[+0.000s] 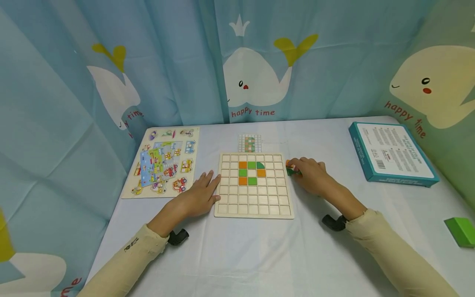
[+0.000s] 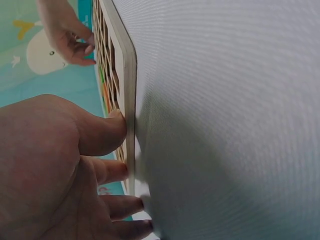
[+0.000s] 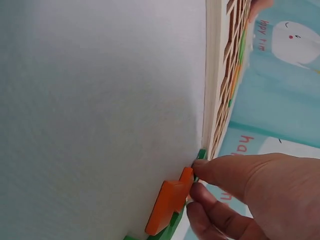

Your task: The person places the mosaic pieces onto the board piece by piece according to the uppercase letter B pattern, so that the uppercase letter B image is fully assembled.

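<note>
A wooden grid board (image 1: pixel 254 210) lies flat on the table, bearing several orange and green tiles, including an orange square (image 1: pixel 243 164) and a green round-cornered tile (image 1: pixel 260 165). Along its left edge rests my left hand (image 1: pixel 200 196), fingers spread and fairly straight; in the left wrist view the thumb (image 2: pixel 112 132) touches the rim. Just right of the board, my right hand (image 1: pixel 311 175) has thumb and fingers bent over a small group of loose tiles. There the right wrist view has the fingertips pinching an orange tile (image 3: pixel 184 186), among other orange and green tiles (image 3: pixel 172 226).
A printed pattern card (image 1: pixel 250 143) lies behind the board. To the left is a picture puzzle board (image 1: pixel 128 192) with a colourful sheet on it. A teal box (image 1: pixel 398 154) lies at the back right, and a green block (image 1: pixel 460 232) near the right edge. Curtains hang behind the table.
</note>
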Motion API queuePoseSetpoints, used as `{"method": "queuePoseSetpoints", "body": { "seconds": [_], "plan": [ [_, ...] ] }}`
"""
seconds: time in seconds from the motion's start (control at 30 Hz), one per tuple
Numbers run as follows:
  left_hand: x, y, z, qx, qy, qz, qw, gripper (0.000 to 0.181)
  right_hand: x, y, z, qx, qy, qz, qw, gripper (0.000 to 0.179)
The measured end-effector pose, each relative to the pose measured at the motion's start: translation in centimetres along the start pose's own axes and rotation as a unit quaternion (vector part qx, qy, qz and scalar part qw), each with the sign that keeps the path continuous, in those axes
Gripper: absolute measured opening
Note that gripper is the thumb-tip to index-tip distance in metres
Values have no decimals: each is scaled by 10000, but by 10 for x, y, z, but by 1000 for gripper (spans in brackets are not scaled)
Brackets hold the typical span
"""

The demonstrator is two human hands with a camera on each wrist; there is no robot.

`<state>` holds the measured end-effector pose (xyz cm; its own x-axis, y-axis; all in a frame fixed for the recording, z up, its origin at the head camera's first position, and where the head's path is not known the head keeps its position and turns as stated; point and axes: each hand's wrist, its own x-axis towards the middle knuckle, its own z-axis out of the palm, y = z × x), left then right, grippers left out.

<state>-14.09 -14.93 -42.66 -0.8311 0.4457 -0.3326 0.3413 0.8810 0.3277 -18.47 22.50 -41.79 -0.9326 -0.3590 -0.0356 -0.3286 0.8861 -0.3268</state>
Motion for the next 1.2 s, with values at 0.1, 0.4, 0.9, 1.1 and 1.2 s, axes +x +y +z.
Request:
{"method": "queuePoseSetpoints", "body": {
  "seconds": [0.1, 0.4, 0.9, 1.1, 1.2],
  "plan": [
    [0, 0, 0, 3, 5, 1, 10000, 72, 2, 2, 1, 2, -39, 53, 10000, 29],
    [0, 1, -1, 14, -5, 22, 10000, 72, 1, 7, -1, -245, -73, 409, 9988, 33],
    [0, 2, -3, 44, -17, 25, 10000, 71, 2, 7, -4, 57, -305, 0, 9995, 34],
    [0, 2, -2, 12, 2, 46, 10000, 71, 2, 7, -4, 95, -300, -27, 9995, 33],
    [0, 2, -3, -9, 12, 39, 10000, 72, 2, 6, -3, 97, -248, -81, 9996, 32]
  ]
}}
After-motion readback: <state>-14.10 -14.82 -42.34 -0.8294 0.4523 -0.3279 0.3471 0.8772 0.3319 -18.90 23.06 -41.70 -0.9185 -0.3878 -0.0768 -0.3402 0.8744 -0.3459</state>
